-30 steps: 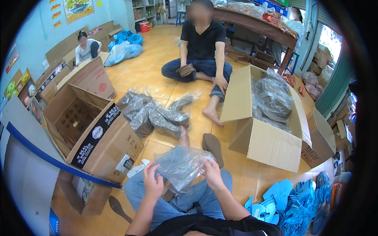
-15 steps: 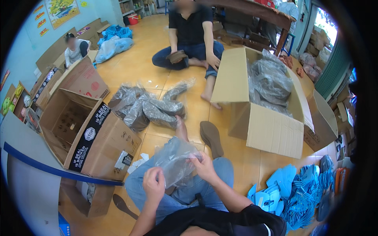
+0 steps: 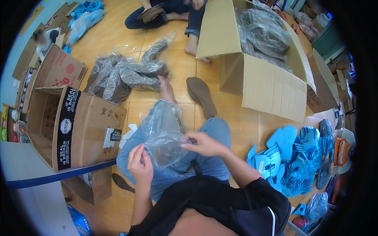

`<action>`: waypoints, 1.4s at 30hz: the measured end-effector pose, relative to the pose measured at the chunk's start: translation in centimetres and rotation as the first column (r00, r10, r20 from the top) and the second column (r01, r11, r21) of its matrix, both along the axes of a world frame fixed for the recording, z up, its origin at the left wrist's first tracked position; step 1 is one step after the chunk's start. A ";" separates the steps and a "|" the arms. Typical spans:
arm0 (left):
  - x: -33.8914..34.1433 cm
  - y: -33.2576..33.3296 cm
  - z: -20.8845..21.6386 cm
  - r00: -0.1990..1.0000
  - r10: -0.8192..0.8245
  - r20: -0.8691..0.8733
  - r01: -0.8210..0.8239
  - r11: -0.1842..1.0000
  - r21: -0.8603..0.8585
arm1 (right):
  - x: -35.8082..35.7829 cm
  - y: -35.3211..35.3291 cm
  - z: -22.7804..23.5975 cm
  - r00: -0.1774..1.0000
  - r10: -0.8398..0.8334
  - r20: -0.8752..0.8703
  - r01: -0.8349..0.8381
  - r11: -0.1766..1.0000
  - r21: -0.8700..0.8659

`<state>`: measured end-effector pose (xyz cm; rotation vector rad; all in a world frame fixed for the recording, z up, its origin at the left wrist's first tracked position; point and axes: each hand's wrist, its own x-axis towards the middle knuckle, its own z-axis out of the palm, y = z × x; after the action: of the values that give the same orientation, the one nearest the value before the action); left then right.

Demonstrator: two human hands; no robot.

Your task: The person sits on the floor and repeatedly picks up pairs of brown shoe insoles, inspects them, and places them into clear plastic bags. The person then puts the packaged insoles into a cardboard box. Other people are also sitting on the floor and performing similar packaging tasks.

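A clear plastic bag [image 3: 162, 135] hangs between my two hands above my crossed legs, its mouth seeming spread toward me. My left hand [image 3: 140, 162] pinches its left edge, fingers closed. On the opposite edge, my right hand [image 3: 201, 144] grips the plastic between thumb and fingers. Nothing solid can be made out inside the bag. A brown shoe sole [image 3: 201, 96] lies on the tiled floor just beyond my knee. Further off to the left rests a heap of bagged brown soles [image 3: 132, 74]. Another dark sole [image 3: 123, 183] lies beside my left thigh.
An open carton [image 3: 271, 84] full of bagged soles stands at the right. Another carton [image 3: 94, 128] tilts open at the left. Blue cut pieces [image 3: 289, 161] are piled at the right. Across from me sits a person holding brown soles [image 3: 151, 13]; another person [image 3: 42, 41] is far left.
My view has tipped downward, so the surroundings sit higher in the picture. The bag's mouth is now spread wider between my hands, and my right hand has turned more level.
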<state>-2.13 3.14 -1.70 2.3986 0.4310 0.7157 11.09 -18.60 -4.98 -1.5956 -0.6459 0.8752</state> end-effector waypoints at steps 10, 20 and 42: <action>0.7 -1.1 0.3 0.995 0.032 0.098 -0.020 0.993 -0.120 | 18.3 -3.6 -14.4 0.562 -0.824 0.066 0.761 0.485 -0.430; 0.0 0.2 0.9 0.996 0.073 0.051 -0.055 0.956 -0.290 | 21.4 -0.6 -18.8 0.786 -0.550 -0.281 0.396 0.798 -0.453; -1.5 0.4 1.0 0.990 0.065 0.123 -0.024 0.949 -0.313 | 14.2 7.5 -20.0 0.832 -0.530 0.165 0.550 0.748 -0.370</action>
<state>-3.66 3.53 -0.68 2.0388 0.5041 0.7603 25.33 -11.14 -24.95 -2.0397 0.0046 0.5427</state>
